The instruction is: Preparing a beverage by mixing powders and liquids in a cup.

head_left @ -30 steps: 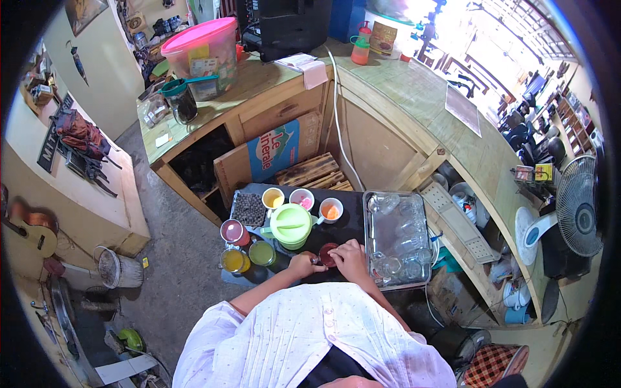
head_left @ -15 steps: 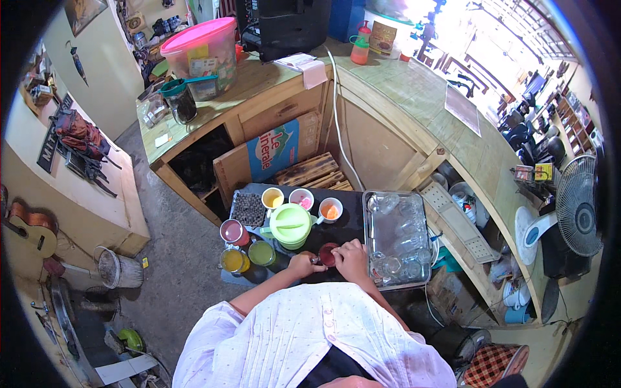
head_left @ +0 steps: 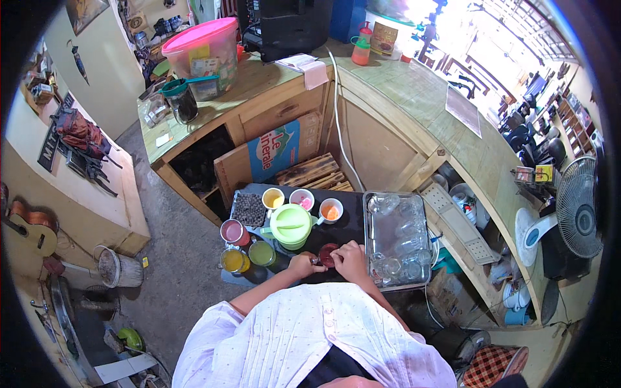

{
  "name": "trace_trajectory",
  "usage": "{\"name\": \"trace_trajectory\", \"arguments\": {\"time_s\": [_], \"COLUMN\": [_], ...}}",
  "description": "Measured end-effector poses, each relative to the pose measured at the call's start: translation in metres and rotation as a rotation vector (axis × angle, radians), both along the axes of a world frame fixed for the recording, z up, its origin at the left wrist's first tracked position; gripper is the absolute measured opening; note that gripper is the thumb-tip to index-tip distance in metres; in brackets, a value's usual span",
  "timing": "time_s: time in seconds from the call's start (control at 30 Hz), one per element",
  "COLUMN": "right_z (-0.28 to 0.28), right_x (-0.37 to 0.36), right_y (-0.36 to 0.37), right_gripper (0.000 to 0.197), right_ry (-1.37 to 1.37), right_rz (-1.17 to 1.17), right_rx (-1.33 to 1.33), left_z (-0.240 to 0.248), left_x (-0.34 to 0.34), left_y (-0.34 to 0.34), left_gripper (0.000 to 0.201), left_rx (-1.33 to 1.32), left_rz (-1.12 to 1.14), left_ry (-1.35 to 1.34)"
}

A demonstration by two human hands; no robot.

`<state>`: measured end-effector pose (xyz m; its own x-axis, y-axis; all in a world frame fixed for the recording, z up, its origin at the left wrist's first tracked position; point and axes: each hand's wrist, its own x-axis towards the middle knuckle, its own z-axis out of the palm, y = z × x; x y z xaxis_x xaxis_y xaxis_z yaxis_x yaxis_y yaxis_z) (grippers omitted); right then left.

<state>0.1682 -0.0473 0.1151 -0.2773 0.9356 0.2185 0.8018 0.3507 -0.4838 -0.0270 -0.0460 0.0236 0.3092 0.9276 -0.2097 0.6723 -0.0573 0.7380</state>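
Both your hands meet at a small red-filled cup at the near edge of the dark tray.

Your left hand is curled, fingers closed on the cup's left side, and you seem to pinch something small there, too tiny to tell. Your right hand cups the red cup from the right, fingers bent round it. Both forearms come up from below and angle inward, so the hands nearly touch. The cup sits on the dark tray, just in front of the green lidded jug. Count three small cups behind the jug (yellow, pink, orange) and three glasses to its left (red, yellow, green). One metal tray of clear glasses lies just right of your right hand.
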Motion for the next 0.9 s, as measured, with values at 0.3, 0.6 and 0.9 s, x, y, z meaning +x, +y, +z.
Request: {"name": "trace_trajectory", "arguments": {"time_s": [0.3,0.6,0.9], "right_z": [0.001,0.001,0.0], "right_x": [-0.006,-0.002,-0.008], "right_y": [0.001,0.001,0.002], "right_gripper": [0.008,0.008,0.006], "right_ry": [0.023,-0.034,0.028], "right_rz": [-0.049,-0.022,-0.049], "right_rx": [0.144,0.017,0.134], "left_z": [0.006,-0.005,0.0], "left_x": [0.001,-0.001,-0.001], "left_y": [0.001,0.002,0.004], "left_gripper": [0.058,0.059,0.058], "left_rx": [-0.054,-0.024,-0.05], "left_rz": [-0.018,-0.031,-0.043], "left_ry": [0.036,-0.005,0.02]}}
